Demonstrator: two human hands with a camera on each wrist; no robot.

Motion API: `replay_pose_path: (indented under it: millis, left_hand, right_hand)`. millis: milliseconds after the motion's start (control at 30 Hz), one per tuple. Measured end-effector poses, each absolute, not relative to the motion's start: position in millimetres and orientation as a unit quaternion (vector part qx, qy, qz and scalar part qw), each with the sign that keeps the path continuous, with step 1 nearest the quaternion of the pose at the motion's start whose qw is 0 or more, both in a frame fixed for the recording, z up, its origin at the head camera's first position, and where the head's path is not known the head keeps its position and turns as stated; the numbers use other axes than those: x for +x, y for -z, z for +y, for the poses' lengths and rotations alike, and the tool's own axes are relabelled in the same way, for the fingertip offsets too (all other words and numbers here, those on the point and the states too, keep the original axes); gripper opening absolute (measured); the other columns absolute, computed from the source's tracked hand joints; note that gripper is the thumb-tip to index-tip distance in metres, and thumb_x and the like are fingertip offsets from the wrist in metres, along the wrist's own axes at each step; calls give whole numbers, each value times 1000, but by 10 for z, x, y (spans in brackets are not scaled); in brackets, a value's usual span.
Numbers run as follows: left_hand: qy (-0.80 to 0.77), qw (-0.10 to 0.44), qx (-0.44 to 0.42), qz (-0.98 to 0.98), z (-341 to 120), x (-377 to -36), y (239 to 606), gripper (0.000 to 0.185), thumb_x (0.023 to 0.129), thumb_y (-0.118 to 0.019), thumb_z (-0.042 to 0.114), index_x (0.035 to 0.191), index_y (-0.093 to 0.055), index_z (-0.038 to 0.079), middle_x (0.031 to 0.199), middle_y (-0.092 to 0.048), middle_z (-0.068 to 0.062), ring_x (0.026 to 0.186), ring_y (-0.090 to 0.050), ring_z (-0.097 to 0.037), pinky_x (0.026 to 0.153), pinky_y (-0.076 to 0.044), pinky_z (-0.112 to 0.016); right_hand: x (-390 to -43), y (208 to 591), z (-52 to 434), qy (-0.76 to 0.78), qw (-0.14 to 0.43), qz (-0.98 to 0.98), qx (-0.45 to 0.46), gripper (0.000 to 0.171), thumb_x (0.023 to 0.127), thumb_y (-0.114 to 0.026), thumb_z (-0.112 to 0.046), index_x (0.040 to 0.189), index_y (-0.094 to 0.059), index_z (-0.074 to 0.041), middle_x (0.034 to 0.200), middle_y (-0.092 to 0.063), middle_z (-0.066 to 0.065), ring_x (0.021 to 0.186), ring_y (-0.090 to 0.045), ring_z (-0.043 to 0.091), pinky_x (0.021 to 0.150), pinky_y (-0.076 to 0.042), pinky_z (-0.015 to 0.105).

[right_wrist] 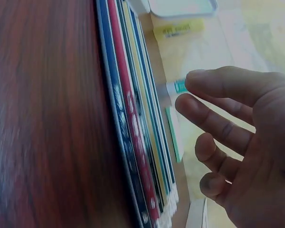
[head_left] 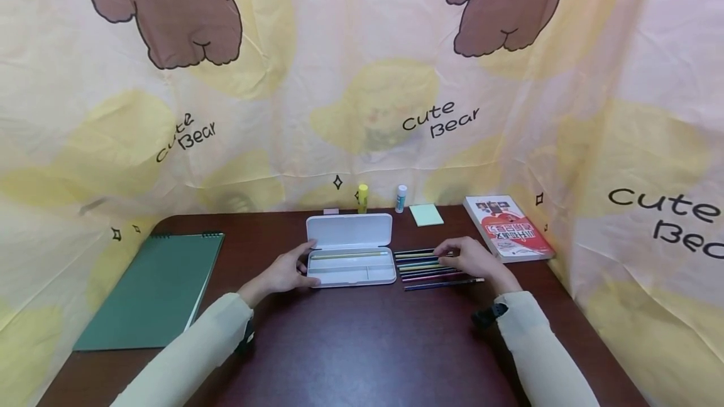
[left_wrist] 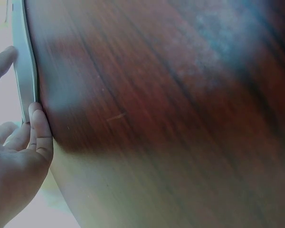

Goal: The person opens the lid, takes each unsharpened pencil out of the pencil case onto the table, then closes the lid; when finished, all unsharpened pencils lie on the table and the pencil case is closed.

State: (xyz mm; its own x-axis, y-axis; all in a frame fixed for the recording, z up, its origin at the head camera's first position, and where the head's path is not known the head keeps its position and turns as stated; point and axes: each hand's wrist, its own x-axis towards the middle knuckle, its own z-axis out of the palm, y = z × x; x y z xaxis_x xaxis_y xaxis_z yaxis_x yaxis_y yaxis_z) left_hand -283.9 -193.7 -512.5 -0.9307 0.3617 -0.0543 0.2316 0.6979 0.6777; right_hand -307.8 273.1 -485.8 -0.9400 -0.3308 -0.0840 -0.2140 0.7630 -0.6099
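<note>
A white pencil case (head_left: 351, 267) lies open on the dark wooden table (head_left: 362, 338), lid (head_left: 349, 230) back, with one yellow-green pencil (head_left: 347, 255) inside. My left hand (head_left: 291, 269) holds the case's left end between thumb and fingers. In the left wrist view the fingertips (left_wrist: 38, 123) press the case edge (left_wrist: 23, 61). To the right of the case lies a row of several coloured pencils (head_left: 430, 265) (right_wrist: 133, 118). My right hand (head_left: 472, 256) (right_wrist: 199, 123) hovers over their right ends, fingers loosely spread, holding nothing.
Behind the case stand a yellow glue stick (head_left: 362, 198) and a blue-white one (head_left: 401, 198), beside a green sticky-note pad (head_left: 426, 214) and a small eraser (head_left: 330, 211). A red-and-white book (head_left: 509, 228) lies at right, a green spiral notebook (head_left: 153, 287) at left. A bear-print curtain surrounds the table.
</note>
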Motion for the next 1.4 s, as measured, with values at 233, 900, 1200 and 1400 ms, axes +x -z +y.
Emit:
replay_pose_path:
  millis: [233,900,1200,1400]
  left_hand:
    - [-355,87,166,916,-1925,-2826,5124,100,76,-87,34,157,-31,14,143,-55,-14,92,-61,-15,77,-48,-27]
    - [-357,90,166,915,-1930,-2842,5116,100,76,-87,34,157,-31,15,143,-55,-13,92,-61,-14,77,-49,-26]
    - [-359,85,169,914,-1932,-2843,5119,99,76,-87,33,156,-32,14,143,-55,-12,90,-61,-13,76,-50,-27]
    - [-356,87,166,916,-1931,-2839,5122,99,76,-87,33,156,-32,14,143,-54,-11,92,-61,-13,75,-49,-27]
  right_hand:
    - [-3129,4849,2492,318,83,930,-164,23,92,-72,-27,113,-74,-18,105,-73,-4,97,-59,19,90,-47,41]
    - [-3321,4902,1703,307,75,918,-242,19,91,-73,-16,110,-75,-15,106,-75,-1,98,-64,16,91,-52,42]
    - [-3320,4933,1493,283,80,919,-263,20,89,-73,-15,109,-75,-14,108,-74,0,101,-65,20,90,-51,40]
    - [-3302,4955,1402,265,101,926,-247,21,90,-73,-16,110,-76,-16,108,-75,-3,101,-66,16,92,-52,40]
